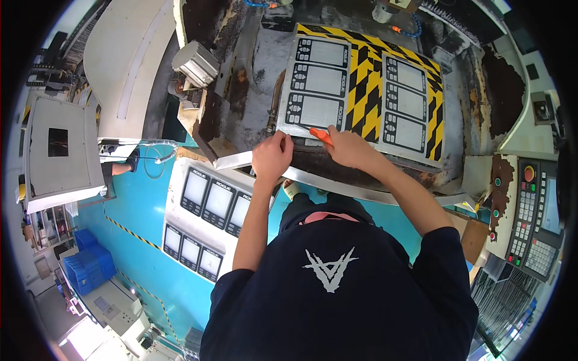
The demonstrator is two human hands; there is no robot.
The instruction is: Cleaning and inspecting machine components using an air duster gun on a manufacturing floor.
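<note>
My right hand point(349, 148) is closed round an orange utility knife point(322, 136), its thin tip pointing left along the near edge of a panel sheet point(303, 133). My left hand point(273, 157) is closed at the near left corner of that sheet, fingers bunched together; whatever it pinches is hidden. The sheet carries a column of black-framed panels with pale windows and small button outlines. It lies on a bed of yellow-and-black striped tape point(365, 90). A second sheet of similar panels point(404, 101) lies to the right on the same bed.
The metal rim point(361, 190) of the machine bay runs in front of me. A control console point(533, 222) with keys stands at right. More panels lie on a white board point(195, 234) at left. Behind it are blue bins point(90, 265), and another person's leg point(122, 167) shows at far left.
</note>
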